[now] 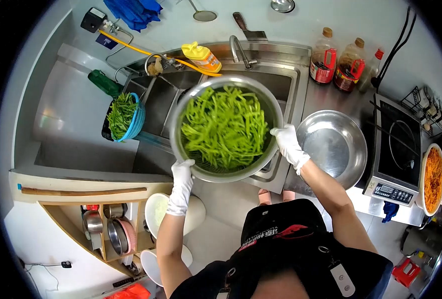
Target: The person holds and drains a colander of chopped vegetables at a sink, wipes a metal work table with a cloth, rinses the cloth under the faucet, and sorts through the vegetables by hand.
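I hold a round steel bowl over the front of the sink, gripped by its rim from both sides. Bright green cut vegetable strips fill it; their exact kind I cannot make out. On the near left rim is my left hand, in a white glove with fingers closed on the edge. My right hand, gloved as well, grips the right side of the rim. Just right of that hand an empty steel basin rests on the counter.
Behind the bowl are the sink, a faucet and a yellow bottle. A blue basket of greens stands left. Sauce bottles, an induction cooker and a dish of orange shreds are right. White buckets stand below.
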### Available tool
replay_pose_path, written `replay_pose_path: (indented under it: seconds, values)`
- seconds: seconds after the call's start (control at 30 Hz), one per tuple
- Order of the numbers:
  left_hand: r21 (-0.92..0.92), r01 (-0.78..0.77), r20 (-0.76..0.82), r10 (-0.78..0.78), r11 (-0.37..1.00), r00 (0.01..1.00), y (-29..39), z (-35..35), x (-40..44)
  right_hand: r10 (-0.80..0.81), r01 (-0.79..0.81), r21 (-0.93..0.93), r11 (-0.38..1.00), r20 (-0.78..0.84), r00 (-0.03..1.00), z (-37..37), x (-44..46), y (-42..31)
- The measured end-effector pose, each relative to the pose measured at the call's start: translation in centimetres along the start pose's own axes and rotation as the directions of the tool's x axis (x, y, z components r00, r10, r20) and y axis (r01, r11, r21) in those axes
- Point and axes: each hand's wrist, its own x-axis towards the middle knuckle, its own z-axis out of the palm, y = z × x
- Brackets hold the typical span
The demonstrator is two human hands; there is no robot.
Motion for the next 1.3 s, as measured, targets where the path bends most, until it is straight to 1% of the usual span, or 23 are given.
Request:
replay_pose_path:
  seconds: [0.03,0.07,0.17,0.23,0.3,0.33,0.37,0.43,0.47,0.57,0.67,0.77,0.83,0.87,0.97,1.1,1.2,1.3]
  values:
    - [0.022,0.002,0.019,-0.003,1.0,1.0,-0.3,0.6,0.9,0.092,-0.094,-0.044,0.995,-0.037,0.995,-0.4,0.0,0.7]
    - [0.059,0.019,0.044,-0.021,0.998,0.999,-0.8,0.7,1.3,0.081,-0.082,-0.003,0.997,-0.084,0.993,-0.5,-0.2,1.8]
    - [0.102,-0.014,0.091,0.004,0.995,0.996,-0.6,0.1,1.8,0.097,-0.102,-0.075,0.992,-0.064,0.993,-0.7,-0.7,2.1]
    - [0.117,-0.079,0.091,0.068,0.99,0.994,0.7,-0.6,2.1,0.064,-0.064,-0.007,0.998,-0.063,0.996,0.0,-0.6,2.3]
    - [0.2,-0.129,0.082,0.115,0.971,0.99,3.7,-1.2,1.5,0.059,-0.055,0.059,0.997,-0.067,0.996,0.9,-1.0,2.3]
    - [0.236,-0.172,0.087,0.155,0.957,0.984,5.4,-1.4,1.1,0.076,-0.069,0.115,0.991,-0.064,0.995,1.4,-1.1,2.4]
    - [0.27,-0.211,0.124,0.183,0.939,0.975,6.8,-1.8,1.0,0.111,-0.096,0.191,0.977,-0.067,0.992,2.0,-1.4,2.6]
    - [0.38,-0.28,0.165,0.233,0.881,0.958,9.8,-1.9,0.4,0.175,-0.145,0.339,0.93,-0.061,0.983,3.1,-1.9,3.3]
    - [0.413,-0.293,0.169,0.243,0.862,0.955,11.1,-2.0,0.3,0.165,-0.131,0.363,0.923,-0.064,0.984,3.8,-1.9,3.7]
    - [0.508,-0.334,0.184,0.279,0.794,0.942,14.4,-1.7,-0.4,0.216,-0.193,0.384,0.903,-0.015,0.976,5.1,-2.4,4.2]
    - [0.517,-0.364,0.2,0.304,0.775,0.931,16.0,-1.4,-0.8,0.223,-0.2,0.408,0.891,-0.011,0.975,5.6,-2.9,4.0]
    - [0.579,-0.356,0.184,0.308,0.734,0.933,17.2,-1.3,-1.1,0.203,-0.175,0.449,0.876,-0.013,0.979,6.2,-3.2,3.6]
    - [0.571,-0.376,0.195,0.324,0.73,0.926,17.7,-1.1,-1.5,0.16,-0.136,0.45,0.883,-0.016,0.987,6.3,-3.4,3.4]
    - [0.567,-0.385,0.2,0.332,0.728,0.922,17.8,-1.2,-1.7,0.169,-0.137,0.473,0.87,-0.026,0.985,6.3,-3.7,3.1]
    - [0.536,-0.418,0.218,0.359,0.733,0.908,17.7,-1.4,-1.5,0.139,-0.13,0.473,0.872,0.016,0.99,5.8,-4.1,2.7]
    - [0.555,-0.413,0.212,0.357,0.722,0.91,18.2,-1.3,-1.9,0.13,-0.093,0.526,0.845,-0.034,0.991,6.2,-4.1,2.5]
    - [0.594,-0.408,0.2,0.365,0.693,0.91,18.6,-1.0,-2.4,0.172,-0.149,0.49,0.859,-0.001,0.985,6.1,-4.1,3.0]
    - [0.607,-0.418,0.218,0.365,0.676,0.905,18.9,-1.1,-2.5,0.102,-0.066,0.517,0.853,-0.042,0.994,6.6,-4.4,3.4]
